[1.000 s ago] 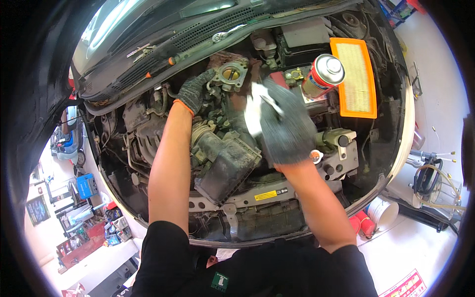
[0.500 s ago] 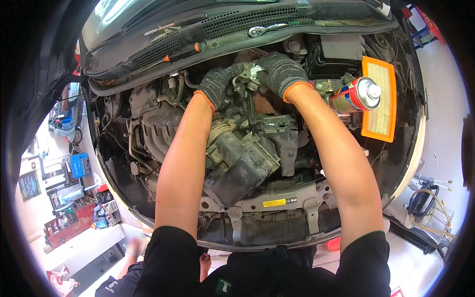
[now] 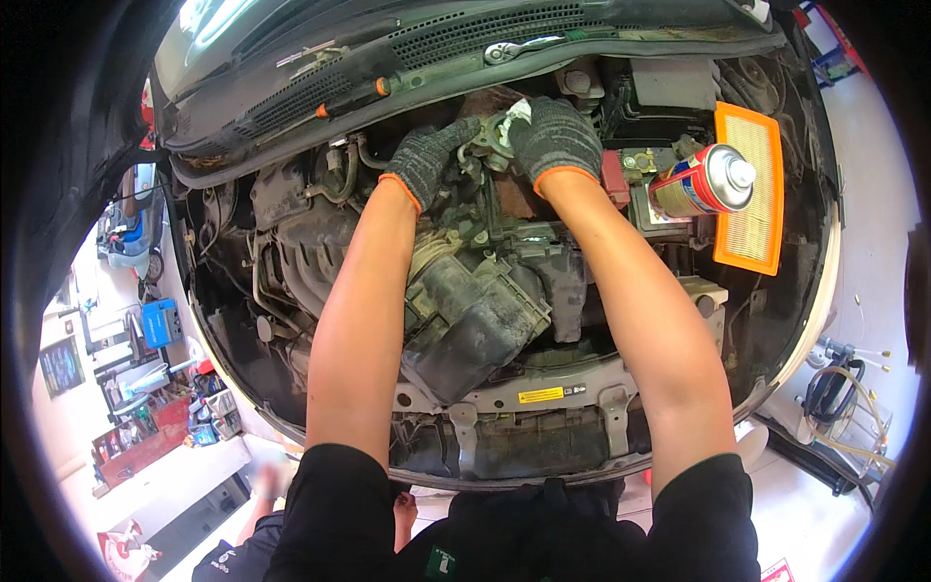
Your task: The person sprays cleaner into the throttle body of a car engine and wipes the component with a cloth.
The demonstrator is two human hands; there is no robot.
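Note:
Both my hands wear dark grey knit gloves with orange cuffs and work over the far middle of an engine bay. My left hand (image 3: 427, 163) is closed on the left side of a grey metal housing (image 3: 482, 147), which looks like a throttle body. My right hand (image 3: 560, 144) pinches a crumpled white cloth or tissue (image 3: 514, 116) at the housing's upper right side. The fingertips of both hands are partly hidden. Just this side of them lies a black plastic air filter box (image 3: 475, 325), set at a slant.
Right of my right arm, a red and white spray can (image 3: 713, 182) stands near an orange-framed air filter (image 3: 749, 194). A ratchet (image 3: 519, 48) and an orange-ended screwdriver (image 3: 354, 97) lie along the black cowl (image 3: 427, 82). Another person's arm (image 3: 260, 504) shows at the lower left.
My right hand has shifted slightly, bringing the white cloth up to the housing's upper edge. My right forearm has swung a little left. The left hand keeps its place on the housing.

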